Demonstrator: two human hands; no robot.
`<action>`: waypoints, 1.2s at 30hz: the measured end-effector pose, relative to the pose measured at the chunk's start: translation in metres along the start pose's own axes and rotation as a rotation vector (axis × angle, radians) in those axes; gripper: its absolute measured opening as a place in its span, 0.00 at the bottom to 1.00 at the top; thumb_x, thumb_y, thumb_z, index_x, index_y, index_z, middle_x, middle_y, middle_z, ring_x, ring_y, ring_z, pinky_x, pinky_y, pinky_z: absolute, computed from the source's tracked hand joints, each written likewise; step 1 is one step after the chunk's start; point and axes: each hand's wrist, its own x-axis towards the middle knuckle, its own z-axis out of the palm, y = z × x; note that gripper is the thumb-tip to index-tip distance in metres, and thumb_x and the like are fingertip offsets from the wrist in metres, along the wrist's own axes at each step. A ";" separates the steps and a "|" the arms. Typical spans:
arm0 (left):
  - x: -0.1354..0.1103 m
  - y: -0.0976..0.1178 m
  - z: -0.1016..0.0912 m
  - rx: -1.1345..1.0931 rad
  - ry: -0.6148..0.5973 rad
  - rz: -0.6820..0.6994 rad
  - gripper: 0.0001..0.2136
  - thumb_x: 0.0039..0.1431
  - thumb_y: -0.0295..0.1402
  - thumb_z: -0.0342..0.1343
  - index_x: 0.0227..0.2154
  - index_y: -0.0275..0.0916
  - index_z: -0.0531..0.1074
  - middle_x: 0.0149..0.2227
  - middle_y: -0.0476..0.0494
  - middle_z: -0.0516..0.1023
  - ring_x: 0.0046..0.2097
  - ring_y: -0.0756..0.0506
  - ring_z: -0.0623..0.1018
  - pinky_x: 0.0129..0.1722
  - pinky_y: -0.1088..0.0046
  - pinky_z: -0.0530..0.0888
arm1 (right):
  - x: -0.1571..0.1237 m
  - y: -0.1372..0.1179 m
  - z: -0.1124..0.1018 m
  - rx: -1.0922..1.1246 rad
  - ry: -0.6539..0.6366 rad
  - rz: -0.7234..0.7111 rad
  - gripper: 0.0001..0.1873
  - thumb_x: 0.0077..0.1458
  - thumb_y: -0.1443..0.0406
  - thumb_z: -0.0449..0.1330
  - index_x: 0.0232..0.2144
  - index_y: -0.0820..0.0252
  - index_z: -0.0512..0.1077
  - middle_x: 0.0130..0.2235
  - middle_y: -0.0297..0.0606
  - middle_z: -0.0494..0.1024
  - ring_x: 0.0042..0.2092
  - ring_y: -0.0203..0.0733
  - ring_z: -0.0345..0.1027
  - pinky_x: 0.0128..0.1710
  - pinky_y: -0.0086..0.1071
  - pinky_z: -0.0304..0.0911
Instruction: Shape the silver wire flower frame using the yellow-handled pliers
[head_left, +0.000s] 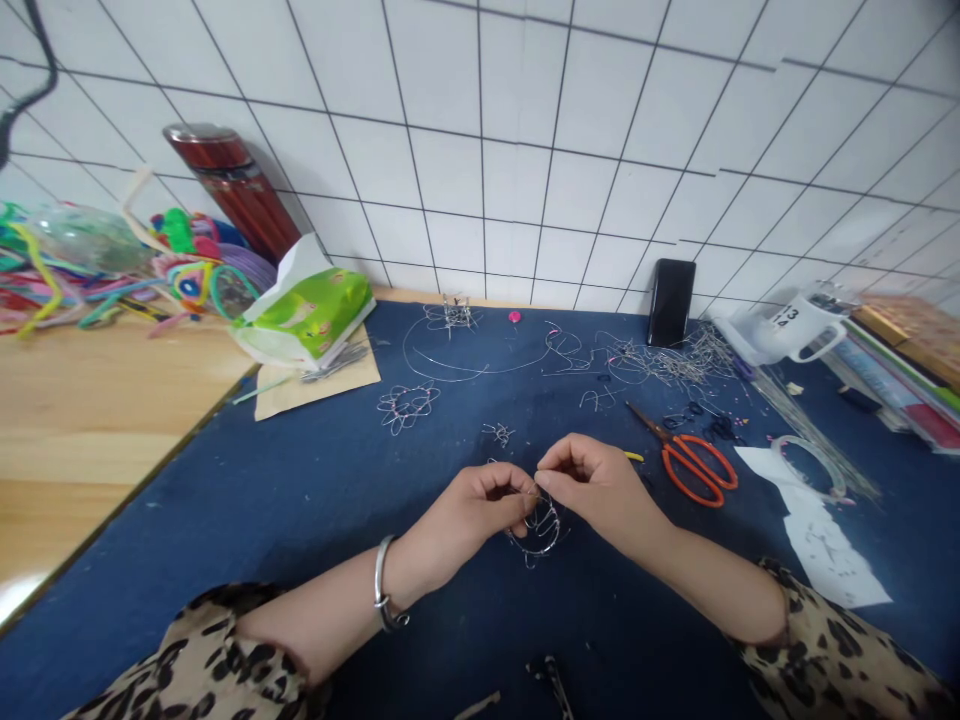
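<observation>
Blue tabletop (330, 480), 2 hands (461, 515) (604, 490), pinched wirework (555, 530)

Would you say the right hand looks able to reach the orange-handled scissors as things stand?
Probably yes: the scissors lie uncovered, close beside the right hand, though it seems busy at the wire piece.
</observation>
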 end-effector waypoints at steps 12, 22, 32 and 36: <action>-0.001 0.000 -0.006 -0.156 0.034 -0.044 0.03 0.54 0.28 0.56 0.31 0.34 0.72 0.27 0.50 0.69 0.27 0.54 0.69 0.30 0.77 0.66 | 0.011 0.017 -0.050 -0.699 -0.017 -0.229 0.07 0.54 0.61 0.54 0.32 0.57 0.70 0.33 0.35 0.72 0.36 0.38 0.65 0.37 0.33 0.61; 0.000 0.011 -0.014 -0.116 0.139 0.005 0.04 0.55 0.31 0.56 0.30 0.35 0.72 0.27 0.50 0.69 0.28 0.53 0.68 0.30 0.77 0.65 | -0.023 0.057 -0.059 -1.271 -0.069 -0.321 0.25 0.54 0.58 0.54 0.53 0.59 0.60 0.48 0.48 0.66 0.48 0.53 0.59 0.45 0.46 0.58; 0.002 0.008 -0.014 -0.053 0.141 0.019 0.05 0.55 0.32 0.56 0.30 0.35 0.71 0.26 0.50 0.69 0.28 0.53 0.68 0.32 0.76 0.66 | -0.011 0.069 -0.066 -1.029 0.065 -0.375 0.10 0.59 0.62 0.49 0.37 0.61 0.66 0.35 0.42 0.69 0.38 0.43 0.61 0.38 0.37 0.61; 0.002 0.008 -0.013 -0.014 0.140 0.014 0.06 0.54 0.33 0.56 0.30 0.35 0.71 0.28 0.49 0.69 0.28 0.52 0.68 0.31 0.75 0.65 | -0.020 0.031 -0.062 -0.992 0.009 -0.496 0.19 0.56 0.52 0.49 0.41 0.59 0.66 0.39 0.44 0.67 0.39 0.43 0.60 0.36 0.36 0.60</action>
